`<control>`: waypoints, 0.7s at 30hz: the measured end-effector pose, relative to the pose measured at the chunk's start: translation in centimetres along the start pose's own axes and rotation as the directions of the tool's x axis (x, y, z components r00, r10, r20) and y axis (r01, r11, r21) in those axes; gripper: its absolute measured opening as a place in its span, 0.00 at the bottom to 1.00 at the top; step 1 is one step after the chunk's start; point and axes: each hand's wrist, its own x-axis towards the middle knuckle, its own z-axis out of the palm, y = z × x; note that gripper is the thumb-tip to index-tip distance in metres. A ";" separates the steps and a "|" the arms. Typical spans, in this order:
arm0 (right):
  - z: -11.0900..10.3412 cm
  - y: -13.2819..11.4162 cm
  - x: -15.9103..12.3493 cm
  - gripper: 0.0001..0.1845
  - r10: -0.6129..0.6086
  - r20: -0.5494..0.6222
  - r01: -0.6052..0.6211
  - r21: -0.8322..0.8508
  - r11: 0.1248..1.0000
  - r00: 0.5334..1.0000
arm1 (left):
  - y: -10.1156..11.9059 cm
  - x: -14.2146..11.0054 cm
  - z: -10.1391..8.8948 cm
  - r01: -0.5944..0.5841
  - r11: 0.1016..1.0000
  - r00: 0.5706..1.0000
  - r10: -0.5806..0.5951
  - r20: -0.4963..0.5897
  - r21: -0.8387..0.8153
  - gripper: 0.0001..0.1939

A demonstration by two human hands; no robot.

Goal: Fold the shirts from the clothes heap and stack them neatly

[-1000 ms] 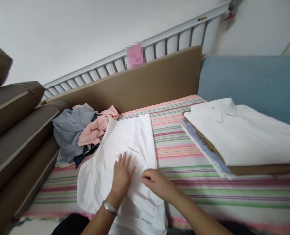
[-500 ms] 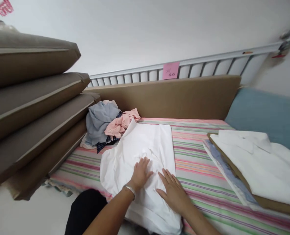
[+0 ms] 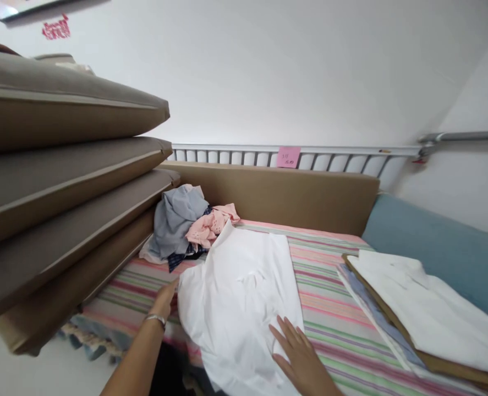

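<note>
A white shirt-like garment point(image 3: 237, 297) lies partly folded and wrinkled on the striped bedspread point(image 3: 326, 286). On its lower right part, my right hand point(image 3: 299, 352) rests flat with the fingers spread. My left hand point(image 3: 165, 301) is beside the garment's left edge, over the bedspread. Its fingers reach out towards the cloth, and nothing shows in its grasp; whether the fingertips touch the fabric I cannot tell.
A stack of brown cushions point(image 3: 82, 159) rises on the left, by a heap of grey and pink clothes point(image 3: 180, 214). Folded white shirts point(image 3: 429, 308) lie at right. A brown padded board point(image 3: 285, 190), a radiator with a pink note point(image 3: 288, 157) and a blue cushion point(image 3: 425, 231) line the back.
My left hand has left the middle of the white garment and moved to its left edge. My right hand stays flat on the cloth. The camera view has tilted up.
</note>
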 end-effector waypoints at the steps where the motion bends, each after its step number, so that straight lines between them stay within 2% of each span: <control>1: -0.1 0.1 0.0 0.28 0.009 0.016 -0.009 0.011 1.000 1.000 | 0.3 0.4 0.2 0.035 0.999 0.997 -0.034 0.063 -0.027 0.18; 4: -1.2 0.5 0.6 0.30 0.040 0.125 -0.048 0.063 0.997 0.991 | 1.4 1.6 1.2 0.048 0.994 0.971 -0.024 0.236 -0.098 0.14; 7: -4.1 0.7 3.2 0.28 0.113 0.212 -0.139 0.113 0.984 0.971 | 1.7 2.2 2.5 -0.030 0.983 0.939 0.089 0.332 -0.180 0.12; 9: -6.6 0.2 6.8 0.23 0.187 0.150 -0.212 0.166 0.963 0.971 | 1.5 2.3 3.7 -0.084 0.973 0.916 0.161 0.367 -0.217 0.13; 11: -8.5 -0.9 12.0 0.19 0.252 0.048 -0.255 0.283 0.924 0.967 | 1.0 2.2 4.9 -0.158 0.958 0.890 0.243 0.386 -0.238 0.13; 12: -9.1 -1.7 15.0 0.16 0.283 0.022 -0.273 0.352 0.896 0.959 | 0.6 2.1 5.5 -0.215 0.948 0.872 0.294 0.391 -0.234 0.13; 13: -9.3 -2.6 18.1 0.15 0.359 0.055 -0.347 0.425 0.836 0.932 | 0.3 2.1 6.0 -0.288 0.933 0.848 0.353 0.395 -0.216 0.14; 14: -9.2 -3.5 21.2 0.15 0.461 0.115 -0.453 0.493 0.743 0.880 | 0.0 2.0 6.4 -0.365 0.912 0.820 0.409 0.401 -0.185 0.14; 15: -8.7 -4.4 24.3 0.18 0.496 0.136 -0.490 0.511 0.707 0.858 | -0.2 1.9 6.8 -0.435 0.889 0.791 0.454 0.411 -0.144 0.14; 16: -7.9 -5.2 27.3 0.20 0.514 0.150 -0.509 0.522 0.685 0.845 | -0.5 1.8 7.2 -0.487 0.868 0.768 0.479 0.424 -0.099 0.12; 18: -6.0 -6.5 32.8 0.25 0.550 0.153 -0.538 0.528 0.656 0.821 | -0.8 1.7 7.8 -0.537 0.843 0.750 0.490 0.445 -0.023 0.09; 21: -2.9 -7.6 39.4 0.32 0.605 0.123 -0.571 0.517 0.638 0.787 | -0.8 1.4 8.7 -0.578 0.814 0.720 0.480 0.501 0.052 0.05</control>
